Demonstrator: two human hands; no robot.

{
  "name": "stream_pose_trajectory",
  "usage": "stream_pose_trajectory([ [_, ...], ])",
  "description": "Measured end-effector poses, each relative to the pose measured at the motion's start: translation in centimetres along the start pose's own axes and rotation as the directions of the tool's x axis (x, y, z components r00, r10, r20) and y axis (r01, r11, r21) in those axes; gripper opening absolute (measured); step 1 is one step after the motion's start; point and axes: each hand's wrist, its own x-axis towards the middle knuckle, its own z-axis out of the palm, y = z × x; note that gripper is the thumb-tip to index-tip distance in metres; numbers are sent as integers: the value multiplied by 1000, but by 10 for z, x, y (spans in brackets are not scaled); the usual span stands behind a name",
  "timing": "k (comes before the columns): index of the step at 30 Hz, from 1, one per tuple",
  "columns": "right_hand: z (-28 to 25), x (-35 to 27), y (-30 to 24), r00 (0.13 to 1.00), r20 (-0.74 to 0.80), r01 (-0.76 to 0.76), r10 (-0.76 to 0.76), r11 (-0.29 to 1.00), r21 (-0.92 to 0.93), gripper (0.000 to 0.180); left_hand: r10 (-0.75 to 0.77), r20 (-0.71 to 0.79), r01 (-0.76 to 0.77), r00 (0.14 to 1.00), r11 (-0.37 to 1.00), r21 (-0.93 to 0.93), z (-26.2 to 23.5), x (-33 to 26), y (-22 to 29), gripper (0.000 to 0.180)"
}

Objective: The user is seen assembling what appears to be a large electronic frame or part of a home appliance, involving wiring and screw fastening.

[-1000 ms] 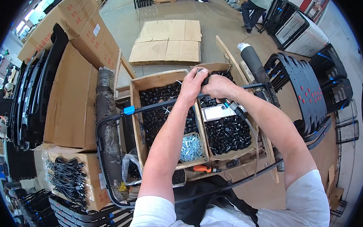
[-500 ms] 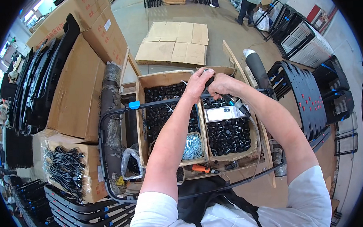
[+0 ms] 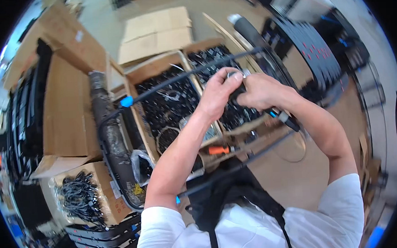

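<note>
My right hand (image 3: 260, 91) is closed round a dark power screwdriver (image 3: 284, 118) with a teal ring and a thin hose at its rear. Pressed against it, my left hand (image 3: 218, 93) pinches a small black part (image 3: 237, 91), mostly hidden by the fingers. Both hands are above the right carton (image 3: 219, 44) of small black pieces. A black tubular frame (image 3: 191, 72) with a blue clip (image 3: 127, 101) lies across the cartons, its near bar passing close to my body. Left of my hands is another carton (image 3: 148, 69) of black pieces, with silver screws (image 3: 211, 133) at its near end.
An orange-handled tool (image 3: 218, 150) lies before the cartons, and a clear plastic bag (image 3: 140, 166) is at their left. A box of black cables (image 3: 81, 197) stands further left, above stacked dark frames (image 3: 103, 243). Flat cardboard (image 3: 155, 32) lies beyond; curved panels (image 3: 313, 50) are stacked at right.
The whole view has turned, and the black frame now slants. Against the cartons, my joined hands and the screwdriver have come nearer to me and to the right. Both grips look the same.
</note>
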Motion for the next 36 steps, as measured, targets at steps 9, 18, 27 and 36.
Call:
stream_pose_trajectory([
  [9,124,-145,51,986,71,-158,154,986,55,40,-315,222,333,923,941,-52,70,-139,-86,28],
  [18,155,-170,58,995,56,-87,83,994,71,44,-225,128,223,966,974,30,85,-179,-102,29],
  [27,160,-182,67,997,46,61,-64,997,51,39,-111,17,109,994,991,81,97,-195,-114,27],
  [36,185,-190,80,987,-31,160,-159,986,35,39,-56,-9,57,998,979,196,107,-217,-126,26],
])
